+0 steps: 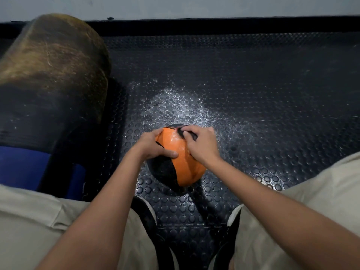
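Note:
An orange and black ball (181, 164) rests on the studded black rubber floor (253, 94) between my knees. My left hand (153, 145) grips its left side, thumb laid across the black patch and fingers curled over the top. My right hand (200, 143) sits on the upper right of the ball, fingers pinching a dark cloth (188, 133) against the surface. The far underside of the ball is hidden.
A large worn brown padded roll (52, 75) stands at the left, above a blue block (19, 168). White dust (179, 104) is scattered on the floor beyond the ball. My shoes (148, 213) and beige trousers (311, 191) fill the near edge. A wall base runs along the back.

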Available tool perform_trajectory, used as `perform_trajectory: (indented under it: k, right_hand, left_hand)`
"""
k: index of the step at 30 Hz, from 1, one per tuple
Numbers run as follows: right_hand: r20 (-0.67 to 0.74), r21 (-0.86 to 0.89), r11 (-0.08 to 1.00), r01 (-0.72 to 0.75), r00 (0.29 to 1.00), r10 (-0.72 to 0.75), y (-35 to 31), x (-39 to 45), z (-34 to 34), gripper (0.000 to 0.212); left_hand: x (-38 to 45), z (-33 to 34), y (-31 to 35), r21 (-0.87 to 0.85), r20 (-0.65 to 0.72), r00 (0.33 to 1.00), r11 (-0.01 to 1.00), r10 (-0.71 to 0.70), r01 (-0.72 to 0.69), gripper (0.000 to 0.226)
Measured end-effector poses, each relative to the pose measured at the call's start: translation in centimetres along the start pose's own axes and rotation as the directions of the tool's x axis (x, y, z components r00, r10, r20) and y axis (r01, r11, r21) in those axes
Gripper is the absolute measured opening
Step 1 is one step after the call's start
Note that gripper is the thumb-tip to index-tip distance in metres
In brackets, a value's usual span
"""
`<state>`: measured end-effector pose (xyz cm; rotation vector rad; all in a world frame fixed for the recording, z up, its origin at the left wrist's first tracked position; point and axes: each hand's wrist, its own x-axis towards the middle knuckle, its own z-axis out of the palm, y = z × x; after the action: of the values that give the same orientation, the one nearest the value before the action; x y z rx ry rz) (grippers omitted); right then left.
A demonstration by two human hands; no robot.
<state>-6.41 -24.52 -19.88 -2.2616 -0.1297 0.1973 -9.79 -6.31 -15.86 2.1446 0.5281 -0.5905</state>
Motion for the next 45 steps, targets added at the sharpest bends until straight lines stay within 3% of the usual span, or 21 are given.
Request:
perform_trajectory:
  k: [3,7,9,16,19,22,28,35,41,45]
  right_hand:
    - [0.007,-0.046,0.997,0.056,0.998,-0.056,0.2,-0.1,-0.6,0.023]
    - [-0.104,0.036,0.993,-0.111,0.988,0.114,1.6,0.7,-1.2,0.019]
    - [-0.103,0.035,0.991,-0.129,0.986,0.132,1.2,0.5,-1.0,0.019]
    - [0.059,-0.026,0.992,0.12,0.991,-0.118,-1.0,-0.9,-0.7,0.024]
    - [-0.024,0.004,1.0,0.021,1.0,-0.021,0.2,0.4,-1.1,0.022]
    - [-0.088,0.018,0.996,-0.088,0.992,0.089,0.5,0.8,-1.0,0.021]
    - [0.06,-0.054,0.987,0.15,0.987,-0.146,-0.8,-0.5,-1.4,0.024]
    - [-0.097,-0.007,0.999,-0.044,0.994,0.043,0.5,0.9,-1.8,0.023]
    - [0.086,-0.062,0.977,0.205,0.976,-0.2,-1.3,-0.8,-1.5,0.023]
    - [-0.034,-0.04,0.999,0.028,0.999,-0.029,1.0,0.8,-2.6,0.02]
  left_hand:
    - [-0.3,-0.4,-0.1,-0.032,0.047,0.999,0.999,-0.018,0.019,0.12]
    - [-0.4,-0.2,-0.5,-0.007,0.039,0.998,0.999,-0.039,0.039,0.125]
    - [-0.2,-0.2,-0.6,0.025,0.022,0.998,0.998,-0.057,0.057,0.128]
    - [-0.1,-0.3,-1.3,-0.01,0.027,0.998,0.998,-0.06,0.06,0.12]
    - [-0.3,0.2,-1.2,-0.055,0.033,0.999,0.998,-0.024,0.025,0.13]
    - [-0.3,0.9,-0.5,-0.047,0.025,0.999,0.998,0.033,-0.031,0.124]
    - [0.4,1.1,0.1,0.059,0.031,0.998,0.996,0.06,-0.062,0.136]
    - [-0.5,2.3,0.9,0.193,-0.011,0.988,0.97,0.153,-0.148,0.125]
    - [0.5,2.4,0.4,0.196,-0.024,0.978,0.96,0.207,-0.198,0.118]
    - [-0.4,2.4,0.9,0.187,-0.023,0.988,0.972,0.152,-0.145,0.126]
